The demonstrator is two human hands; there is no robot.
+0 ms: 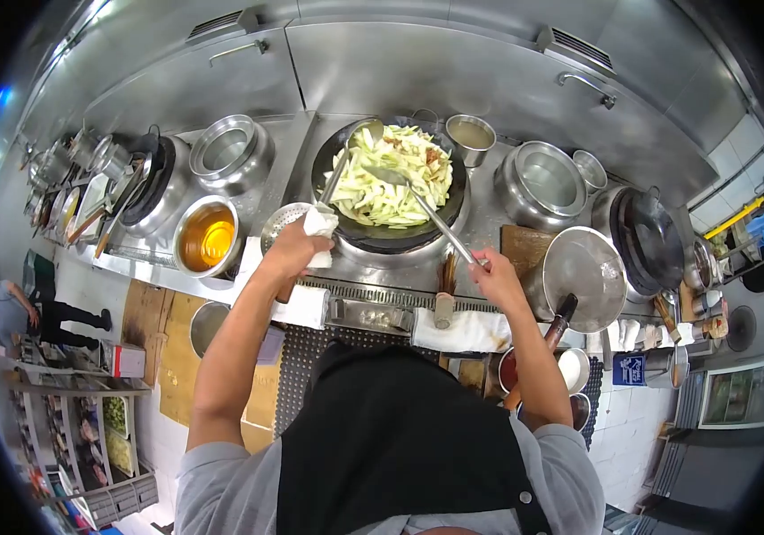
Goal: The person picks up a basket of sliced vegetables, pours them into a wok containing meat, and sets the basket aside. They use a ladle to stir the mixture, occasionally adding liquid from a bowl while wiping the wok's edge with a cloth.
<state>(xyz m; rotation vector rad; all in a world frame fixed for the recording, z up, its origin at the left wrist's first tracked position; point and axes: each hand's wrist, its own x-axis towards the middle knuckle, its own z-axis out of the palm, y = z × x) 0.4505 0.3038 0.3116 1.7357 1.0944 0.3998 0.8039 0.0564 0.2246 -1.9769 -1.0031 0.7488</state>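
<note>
A black wok (391,239) on the stove is heaped with pale green sliced vegetables (400,201), with reddish-brown bits at the upper right. My right hand (496,278) grips the handle of a metal wok spatula (435,218), its head resting among the slices. At the wok's front-left rim, my left hand (293,252) is closed on a folded white cloth (320,234). A ladle (335,178) leans over the wok's left side, its handle running down toward that hand. Whether my left fingers also hold the ladle or the rim is hidden. A perforated skimmer (280,221) lies beside it.
Left of the wok stand a bowl of amber liquid (208,236) and a metal pot (232,152). Right are a water pot (547,178), a mesh strainer (585,276) and a small pot (471,138). A bamboo brush (445,290) stands in front. Another person (20,312) is far left.
</note>
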